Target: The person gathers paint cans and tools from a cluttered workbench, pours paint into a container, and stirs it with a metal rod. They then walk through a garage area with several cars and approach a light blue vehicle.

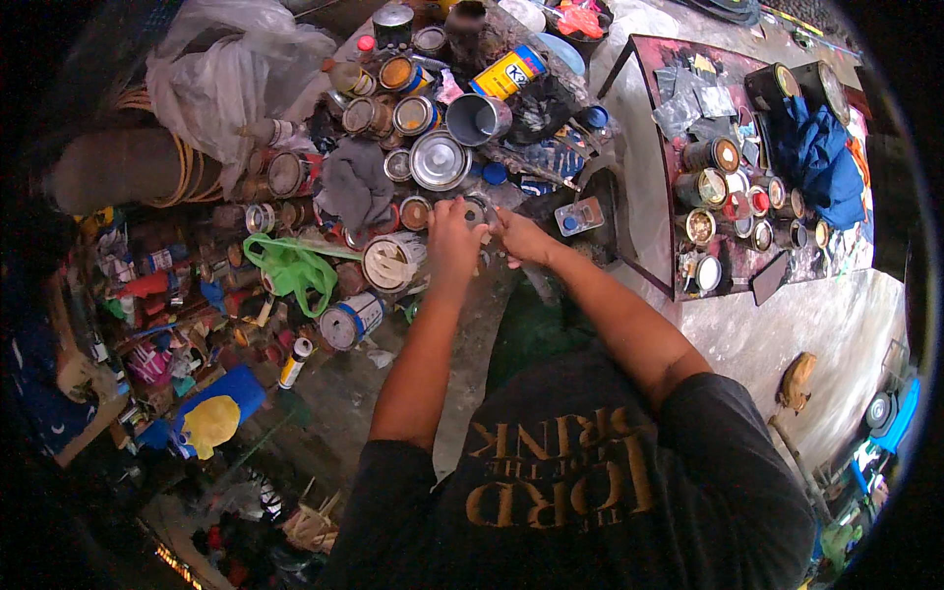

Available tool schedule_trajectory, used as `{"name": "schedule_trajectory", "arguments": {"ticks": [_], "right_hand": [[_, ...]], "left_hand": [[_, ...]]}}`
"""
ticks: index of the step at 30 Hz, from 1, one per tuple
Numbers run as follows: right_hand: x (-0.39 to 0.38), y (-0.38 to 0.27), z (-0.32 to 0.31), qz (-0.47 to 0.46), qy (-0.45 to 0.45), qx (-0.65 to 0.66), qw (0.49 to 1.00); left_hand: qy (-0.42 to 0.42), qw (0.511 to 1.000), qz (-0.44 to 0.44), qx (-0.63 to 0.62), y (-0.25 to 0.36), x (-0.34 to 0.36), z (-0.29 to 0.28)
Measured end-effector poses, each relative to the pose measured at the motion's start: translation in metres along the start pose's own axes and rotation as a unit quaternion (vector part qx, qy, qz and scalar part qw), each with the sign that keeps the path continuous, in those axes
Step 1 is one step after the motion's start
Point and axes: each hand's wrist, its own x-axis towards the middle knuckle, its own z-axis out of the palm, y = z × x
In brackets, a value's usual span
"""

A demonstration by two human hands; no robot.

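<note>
My left hand (455,234) is closed around the side of a small round tin (474,213), which looks dark and greyish from above. On its other side, the fingers of my right hand (522,239) are bent in close to the rim; what they pinch is too small to make out. Just beyond my hands stands a wide can with a silver lid (441,160). A small tin with a brown top (415,212) is left of my left hand, and a paint-smeared open can (393,263) sits nearer me. Right of my right hand lies a clear container with a blue cap (578,217).
Behind stand a grey empty can (478,120) and a tilted yellow and blue can (508,72). A grey cloth (355,187) and a green plastic bag (293,270) lie left among clutter. At right, a second table (723,280) carries several tins and blue cloth (821,162).
</note>
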Motion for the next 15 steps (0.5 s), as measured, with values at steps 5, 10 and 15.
{"name": "schedule_trajectory", "arguments": {"ticks": [5,10,15], "right_hand": [[-0.003,0.000,-0.014,-0.088,0.000,-0.113,0.990],[0.005,0.017,-0.014,-0.213,0.049,-0.216,0.952],[0.005,0.017,-0.014,-0.185,0.038,-0.217,0.958]], "left_hand": [[-0.006,1.000,-0.005,-0.003,0.003,0.001,0.002],[-0.007,1.000,-0.001,0.002,0.008,0.001,-0.001],[-0.006,1.000,-0.007,0.016,0.006,-0.001,0.002]]}}
